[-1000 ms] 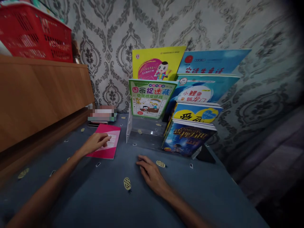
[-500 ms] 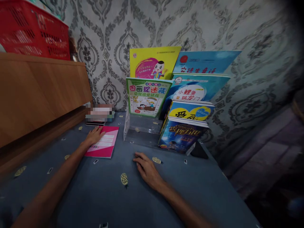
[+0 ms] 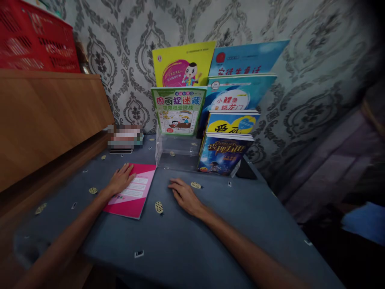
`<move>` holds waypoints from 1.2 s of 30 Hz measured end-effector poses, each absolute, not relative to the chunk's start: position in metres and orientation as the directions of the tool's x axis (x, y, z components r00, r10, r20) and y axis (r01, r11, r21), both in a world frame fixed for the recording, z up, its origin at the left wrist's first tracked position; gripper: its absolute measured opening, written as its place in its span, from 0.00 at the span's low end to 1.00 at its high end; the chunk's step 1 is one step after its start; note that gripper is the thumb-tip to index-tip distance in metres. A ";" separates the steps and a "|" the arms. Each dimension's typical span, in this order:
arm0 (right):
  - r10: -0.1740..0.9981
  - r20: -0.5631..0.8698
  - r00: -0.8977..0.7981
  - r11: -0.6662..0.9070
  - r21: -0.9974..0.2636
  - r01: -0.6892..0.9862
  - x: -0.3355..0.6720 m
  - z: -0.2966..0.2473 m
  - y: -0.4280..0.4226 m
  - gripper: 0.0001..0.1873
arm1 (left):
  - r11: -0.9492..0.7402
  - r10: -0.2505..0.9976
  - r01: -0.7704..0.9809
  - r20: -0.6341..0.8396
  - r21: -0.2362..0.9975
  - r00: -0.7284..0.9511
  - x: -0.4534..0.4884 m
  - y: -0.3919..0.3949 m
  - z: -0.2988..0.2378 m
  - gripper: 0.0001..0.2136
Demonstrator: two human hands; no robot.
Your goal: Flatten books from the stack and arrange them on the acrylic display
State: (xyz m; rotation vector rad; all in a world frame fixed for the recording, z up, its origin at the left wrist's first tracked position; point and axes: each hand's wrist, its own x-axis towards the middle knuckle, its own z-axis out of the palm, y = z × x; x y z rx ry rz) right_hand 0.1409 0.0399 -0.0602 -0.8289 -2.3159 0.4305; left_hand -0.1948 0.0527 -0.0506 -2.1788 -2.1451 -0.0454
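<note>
My left hand (image 3: pixel 121 179) lies flat, fingers stretched out, on the upper left part of a pink book (image 3: pixel 140 188). That book rests on the table with a pale printed panel facing up. My right hand (image 3: pixel 185 195) rests on the tablecloth to the right of the book, fingers loosely extended and nothing in them. Behind it stands a clear acrylic book rack (image 3: pixel 177 162). In the rack are a green picture book (image 3: pixel 179 114), a yellow book (image 3: pixel 180 56), blue books such as the large one (image 3: pixel 249 56), and a dark blue book (image 3: pixel 224 156) in front.
A small stack of books (image 3: pixel 124 138), partly blurred out, lies beyond the pink book against the wall. A wooden cabinet (image 3: pixel 54 120) with a red basket (image 3: pixel 39 40) on top borders the left. The blue-grey tablecloth (image 3: pixel 180 245) has a pineapple print. A dark object (image 3: pixel 246 170) sits beside the rack.
The pink book has slid toward me under my left hand, away from the small stack. My right hand stays on the table. The view has shifted a little.
</note>
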 end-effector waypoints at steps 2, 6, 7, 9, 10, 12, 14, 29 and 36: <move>0.656 0.460 -0.599 0.751 -0.478 0.456 0.141 -0.061 0.040 0.16 | -0.020 0.996 0.999 0.089 -0.036 0.024 -0.195 0.049 -0.052 0.28; 0.652 0.483 -0.585 0.756 -0.472 0.453 0.143 -0.061 0.039 0.17 | -0.051 0.994 0.998 0.095 -0.047 0.055 -0.189 0.034 -0.057 0.28; 0.652 0.489 -0.580 0.756 -0.473 0.452 0.143 -0.061 0.039 0.17 | -0.067 0.993 0.997 0.097 -0.047 0.071 -0.186 0.029 -0.058 0.28; 0.654 0.500 -0.568 0.755 -0.479 0.448 0.143 -0.060 0.039 0.17 | -0.111 0.988 0.993 0.101 -0.041 0.115 -0.179 0.018 -0.057 0.28; 0.655 0.506 -0.561 0.754 -0.483 0.445 0.143 -0.059 0.039 0.18 | -0.136 0.985 0.990 0.101 -0.035 0.139 -0.176 0.013 -0.055 0.28; 0.655 0.518 -0.551 0.755 -0.490 0.436 0.142 -0.057 0.038 0.18 | -0.185 0.978 0.983 0.094 -0.017 0.186 -0.169 0.005 -0.050 0.27; 0.651 0.528 -0.545 0.758 -0.493 0.427 0.141 -0.054 0.037 0.18 | -0.247 0.967 0.969 0.073 0.008 0.246 -0.163 0.001 -0.044 0.28; 0.707 0.542 -0.455 0.705 -0.595 0.386 0.142 -0.049 0.041 0.16 | -0.811 0.521 0.566 0.259 -0.148 0.813 -0.079 0.048 -0.020 0.24; 0.763 0.477 -0.436 0.645 -0.605 0.467 0.152 -0.054 0.050 0.16 | -0.754 0.488 0.595 0.369 -0.278 0.791 -0.071 0.060 -0.025 0.20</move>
